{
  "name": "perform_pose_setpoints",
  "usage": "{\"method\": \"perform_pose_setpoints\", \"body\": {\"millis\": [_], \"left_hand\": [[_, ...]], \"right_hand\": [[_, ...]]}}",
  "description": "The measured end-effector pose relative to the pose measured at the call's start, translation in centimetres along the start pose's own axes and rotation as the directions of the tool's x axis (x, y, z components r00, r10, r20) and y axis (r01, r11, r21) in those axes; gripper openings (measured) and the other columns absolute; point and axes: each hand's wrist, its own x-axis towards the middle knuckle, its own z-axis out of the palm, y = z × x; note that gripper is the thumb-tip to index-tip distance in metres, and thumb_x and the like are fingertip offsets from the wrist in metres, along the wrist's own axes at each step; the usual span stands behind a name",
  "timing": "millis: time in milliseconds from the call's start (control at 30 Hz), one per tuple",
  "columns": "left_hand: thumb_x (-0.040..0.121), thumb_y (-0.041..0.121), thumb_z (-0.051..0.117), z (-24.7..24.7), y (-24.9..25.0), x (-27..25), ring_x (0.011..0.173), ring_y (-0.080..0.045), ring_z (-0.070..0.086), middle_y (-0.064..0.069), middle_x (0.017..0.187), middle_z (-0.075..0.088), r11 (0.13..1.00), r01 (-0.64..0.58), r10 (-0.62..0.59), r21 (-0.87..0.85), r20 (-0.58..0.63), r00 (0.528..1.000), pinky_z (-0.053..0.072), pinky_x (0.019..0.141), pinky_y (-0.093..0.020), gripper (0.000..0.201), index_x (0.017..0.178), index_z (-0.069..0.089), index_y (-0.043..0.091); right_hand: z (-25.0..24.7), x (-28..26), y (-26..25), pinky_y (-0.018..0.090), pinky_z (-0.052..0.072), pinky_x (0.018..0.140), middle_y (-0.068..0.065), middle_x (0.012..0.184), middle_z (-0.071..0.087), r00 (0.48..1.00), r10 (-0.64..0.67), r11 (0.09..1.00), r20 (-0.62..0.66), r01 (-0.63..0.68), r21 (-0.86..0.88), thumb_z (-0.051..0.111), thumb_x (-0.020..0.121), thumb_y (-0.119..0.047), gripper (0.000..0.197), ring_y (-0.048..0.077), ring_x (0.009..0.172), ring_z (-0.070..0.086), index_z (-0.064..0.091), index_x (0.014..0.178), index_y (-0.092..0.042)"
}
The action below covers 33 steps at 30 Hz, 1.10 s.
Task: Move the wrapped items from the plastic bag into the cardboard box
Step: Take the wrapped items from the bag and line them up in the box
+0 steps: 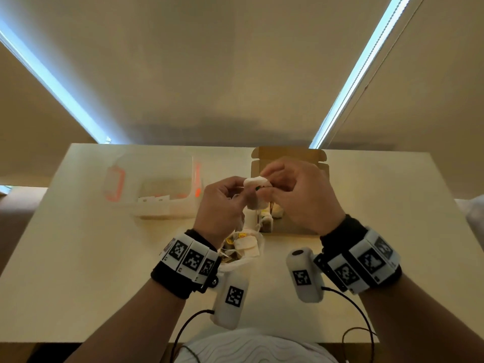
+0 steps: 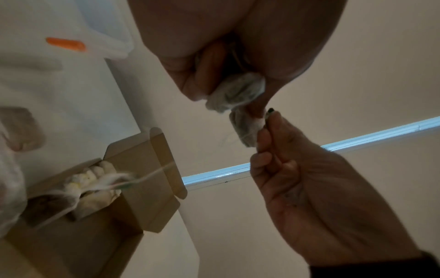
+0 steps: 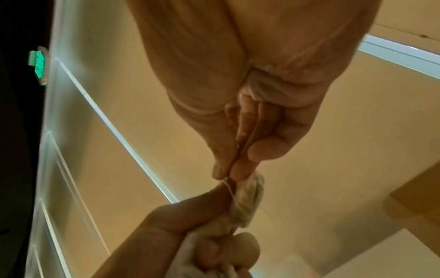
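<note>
Both hands are raised together above the table (image 1: pixel 78 244), working on a small cluster of tea bags. Left hand (image 1: pixel 222 203) has its fingers curled round one tea bag (image 2: pixel 238 94), thumb and fingertips closed on it. Right hand (image 1: pixel 301 195) pinches a second tea bag (image 2: pixel 247 129) between thumb and fingers; the two bags touch. A thin string runs between them, and in the right wrist view it passes through the right hand's pinch.

Cardboard box (image 1: pixel 290 158) sits on the table directly under and behind the hands, lid flap open and standing at the far side. The left wrist view shows pale tea bags (image 2: pixel 95 178) already lying inside it, with a string and tag trailing over its rim.

Plastic bag (image 1: pixel 246 255) lies open on the table near the person, just below the left wrist, and holds more tea bags with yellow tags.

Clear plastic container (image 1: pixel 162 200) with orange latches stands to the left of the box, apart from it. Whether it holds anything is unclear.

Each wrist carries a black band with printed marker tiles and a white camera unit with a cable.
</note>
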Motion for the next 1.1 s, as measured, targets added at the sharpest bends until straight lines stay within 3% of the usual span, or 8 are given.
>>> {"method": "perform_pose_setpoints", "body": {"millis": [100,200,367,533,667,733,900,1100], "left_hand": [[0.097,0.010,0.058,0.1,-0.5,-0.1,0.034,-0.015,0.039,-0.002,0.059,0.063,0.995,0.071,-0.067,-0.070,0.058,0.996,0.038,0.037,-0.025,0.017,0.090,0.073,0.014],[0.098,0.009,0.054,0.3,-0.7,-0.3,0.037,-0.018,0.039,0.003,0.048,0.053,0.986,0.131,-0.118,-0.101,0.126,0.985,0.038,0.039,-0.024,0.031,0.079,0.074,0.022],[0.091,0.008,0.066,0.4,-1.0,0.1,0.057,-0.044,0.049,-0.009,0.080,0.075,0.993,0.118,-0.114,-0.009,0.206,0.972,0.041,0.053,-0.037,0.015,0.105,0.063,0.011],[0.089,0.012,0.069,0.5,-1.0,0.4,0.057,-0.040,0.056,-0.010,0.086,0.076,0.987,0.157,-0.159,0.029,0.199,0.967,0.043,0.050,-0.029,0.020,0.105,0.057,0.013],[0.093,0.020,0.066,-0.4,-1.7,0.6,0.044,-0.013,0.047,-0.004,0.089,0.077,0.965,0.197,-0.230,0.173,0.203,0.952,0.040,0.048,-0.028,0.011,0.102,0.062,0.016],[0.094,0.021,0.063,-1.1,-2.2,0.6,0.045,-0.011,0.044,-0.002,0.088,0.077,0.946,0.206,-0.260,0.250,0.211,0.942,0.041,0.049,-0.029,0.007,0.101,0.064,0.017],[0.092,0.015,0.066,-2.2,-3.0,0.5,0.041,0.002,0.053,-0.010,0.096,0.074,0.937,0.217,-0.274,0.273,0.194,0.942,0.038,0.045,-0.012,0.010,0.102,0.069,0.014],[0.091,0.018,0.067,-2.1,-3.1,0.6,0.043,0.004,0.052,-0.007,0.095,0.070,0.934,0.141,-0.228,0.328,0.244,0.943,0.039,0.051,-0.015,0.012,0.101,0.072,0.022]], "right_hand": [[0.5,-0.1,1.0,0.014,0.055,0.066,-0.012,0.081,0.067,0.994,0.092,0.996,-0.064,-0.092,0.013,0.088,0.069,-0.034,0.039,0.003,0.074,0.067,0.063,0.099,-0.028],[1.0,-0.2,2.2,0.016,0.053,0.066,-0.014,0.082,0.069,0.982,0.183,0.983,-0.036,-0.184,-0.006,0.084,0.073,-0.038,0.026,0.003,0.074,0.066,0.071,0.094,-0.029],[0.6,0.1,3.0,0.026,0.057,0.072,-0.004,0.081,0.073,0.939,0.337,0.923,0.072,-0.344,0.173,0.082,0.076,-0.027,0.017,0.010,0.077,0.068,0.072,0.085,-0.018],[-0.1,0.3,3.0,0.028,0.057,0.069,0.003,0.090,0.072,0.886,0.413,0.837,0.211,-0.460,0.296,0.077,0.082,-0.018,0.018,0.014,0.081,0.066,0.072,0.099,-0.018],[-1.5,0.6,3.2,0.046,0.057,0.089,0.001,0.091,0.074,0.871,0.452,0.732,0.195,-0.487,0.477,0.070,0.085,-0.008,0.012,0.021,0.093,0.069,0.071,0.095,-0.015],[-2.3,0.9,3.2,0.048,0.055,0.092,0.004,0.095,0.073,0.867,0.461,0.705,0.188,-0.486,0.517,0.068,0.085,-0.007,0.011,0.027,0.100,0.069,0.071,0.095,-0.012],[-3.2,1.6,3.6,0.040,0.060,0.085,0.006,0.095,0.073,0.873,0.450,0.652,0.185,-0.463,0.600,0.070,0.076,-0.013,0.016,0.025,0.097,0.070,0.068,0.092,-0.010],[-3.2,1.8,3.9,0.033,0.060,0.077,0.007,0.098,0.073,0.879,0.441,0.640,0.181,-0.449,0.623,0.064,0.087,-0.008,0.009,0.023,0.094,0.071,0.066,0.095,-0.011]]}}
